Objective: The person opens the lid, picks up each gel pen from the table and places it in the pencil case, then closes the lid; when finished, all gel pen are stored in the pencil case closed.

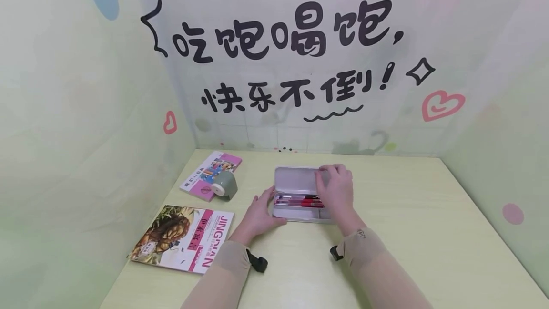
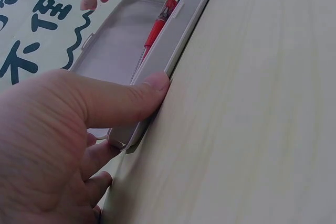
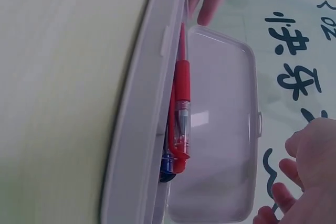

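Note:
A pale grey pencil case (image 1: 296, 213) lies on the table with its lid (image 1: 296, 179) swung back. Inside are several pens (image 1: 300, 200); a red pen (image 3: 182, 85) and a blue pen end (image 3: 167, 167) show in the right wrist view. My left hand (image 1: 259, 216) holds the case's left end, thumb on the front wall and fingers round the side. Near the lid's right part is my right hand (image 1: 339, 190), fingers loosely bent. Both wrist views show a gap between the right hand (image 3: 315, 171) and the lid, with nothing in its fingers.
At the left lies a picture book (image 1: 171, 237) with a lion on its cover. Behind it a grey-green device with a white knob (image 1: 227, 186) stands by a pink booklet (image 1: 208, 170). Printed wall sheets (image 1: 274, 132) enclose the table (image 1: 407, 232) at the back and sides.

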A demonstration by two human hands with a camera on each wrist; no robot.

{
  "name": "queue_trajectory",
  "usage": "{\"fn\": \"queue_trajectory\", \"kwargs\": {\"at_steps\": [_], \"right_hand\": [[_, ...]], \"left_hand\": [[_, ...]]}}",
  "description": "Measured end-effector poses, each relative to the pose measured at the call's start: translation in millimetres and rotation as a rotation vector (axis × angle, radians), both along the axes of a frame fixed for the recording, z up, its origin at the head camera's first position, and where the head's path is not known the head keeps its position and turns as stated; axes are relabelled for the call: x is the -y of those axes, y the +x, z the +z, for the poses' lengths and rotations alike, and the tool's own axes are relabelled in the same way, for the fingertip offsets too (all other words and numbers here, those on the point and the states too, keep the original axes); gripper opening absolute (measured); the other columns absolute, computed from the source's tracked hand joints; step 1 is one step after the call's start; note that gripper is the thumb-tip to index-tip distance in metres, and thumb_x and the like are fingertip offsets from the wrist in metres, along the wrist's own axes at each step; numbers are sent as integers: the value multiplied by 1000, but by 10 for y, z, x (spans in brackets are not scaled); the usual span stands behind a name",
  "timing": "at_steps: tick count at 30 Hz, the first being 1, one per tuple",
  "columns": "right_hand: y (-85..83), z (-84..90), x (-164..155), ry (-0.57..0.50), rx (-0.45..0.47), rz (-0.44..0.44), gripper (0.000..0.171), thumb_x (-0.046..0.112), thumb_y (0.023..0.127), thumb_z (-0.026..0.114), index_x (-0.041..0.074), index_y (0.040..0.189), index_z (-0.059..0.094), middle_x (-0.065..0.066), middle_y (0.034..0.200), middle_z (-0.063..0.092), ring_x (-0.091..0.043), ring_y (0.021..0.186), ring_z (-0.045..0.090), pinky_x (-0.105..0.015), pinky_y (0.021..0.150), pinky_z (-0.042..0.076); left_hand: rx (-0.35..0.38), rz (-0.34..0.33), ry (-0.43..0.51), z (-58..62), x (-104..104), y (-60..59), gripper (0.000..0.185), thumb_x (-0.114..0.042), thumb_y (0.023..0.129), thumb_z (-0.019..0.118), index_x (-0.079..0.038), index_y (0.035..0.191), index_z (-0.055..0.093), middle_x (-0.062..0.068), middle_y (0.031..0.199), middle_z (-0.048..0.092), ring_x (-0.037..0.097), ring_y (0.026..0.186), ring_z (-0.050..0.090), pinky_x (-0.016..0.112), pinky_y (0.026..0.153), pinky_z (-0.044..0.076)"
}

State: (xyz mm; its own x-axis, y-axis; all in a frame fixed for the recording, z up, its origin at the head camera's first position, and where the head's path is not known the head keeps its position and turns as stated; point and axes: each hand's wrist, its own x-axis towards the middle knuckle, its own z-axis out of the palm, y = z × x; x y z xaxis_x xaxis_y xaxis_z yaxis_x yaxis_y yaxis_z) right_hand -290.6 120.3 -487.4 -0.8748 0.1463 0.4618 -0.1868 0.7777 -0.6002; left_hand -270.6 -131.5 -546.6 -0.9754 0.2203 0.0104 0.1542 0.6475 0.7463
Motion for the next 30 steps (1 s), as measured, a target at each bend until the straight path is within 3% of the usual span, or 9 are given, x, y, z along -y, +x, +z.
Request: {"fn": "queue_trajectory", "kwargs": {"at_steps": [7, 15, 21, 26, 30], "right_hand": [[-135, 100, -98, -204, 192, -106, 49, 45, 106, 64, 9, 139, 68, -26, 148, 57, -50, 136, 51, -66, 110, 50], [-184, 56, -223, -375, 311, -77, 57, 46, 107, 62, 7, 148, 60, -27, 145, 60, -44, 134, 56, -63, 113, 51], [-161, 7, -275, -385, 295, -20, 51, 43, 107, 63, 8, 144, 62, -24, 140, 59, -39, 127, 56, -55, 105, 52], [-60, 12, -328, -307, 261, 42, 45, 40, 108, 65, 6, 138, 63, -22, 131, 61, -35, 116, 58, -43, 93, 50], [58, 4, -373, -227, 232, 98, 42, 37, 109, 66, 4, 135, 66, -23, 128, 63, -36, 113, 61, -41, 92, 51]], "left_hand": [[7, 5, 2, -1, -7, 1, 121, -34, 78, 99, -19, 175, 29, 7, 176, 46, 43, 168, 31, 62, 143, 9], [13, 7, 11, -12, -24, -2, 122, -34, 79, 99, -17, 176, 27, 6, 176, 45, 44, 169, 28, 63, 143, 9], [7, 5, 5, -22, -30, -7, 122, -35, 79, 99, -17, 176, 26, 7, 176, 45, 42, 169, 30, 61, 143, 9], [7, 11, 7, -27, -26, -2, 123, -35, 79, 99, -17, 176, 26, 7, 176, 45, 46, 169, 27, 64, 143, 9], [5, 14, 10, -28, -13, 2, 124, -34, 79, 99, -18, 176, 25, 8, 175, 47, 48, 169, 26, 66, 142, 10]]}}
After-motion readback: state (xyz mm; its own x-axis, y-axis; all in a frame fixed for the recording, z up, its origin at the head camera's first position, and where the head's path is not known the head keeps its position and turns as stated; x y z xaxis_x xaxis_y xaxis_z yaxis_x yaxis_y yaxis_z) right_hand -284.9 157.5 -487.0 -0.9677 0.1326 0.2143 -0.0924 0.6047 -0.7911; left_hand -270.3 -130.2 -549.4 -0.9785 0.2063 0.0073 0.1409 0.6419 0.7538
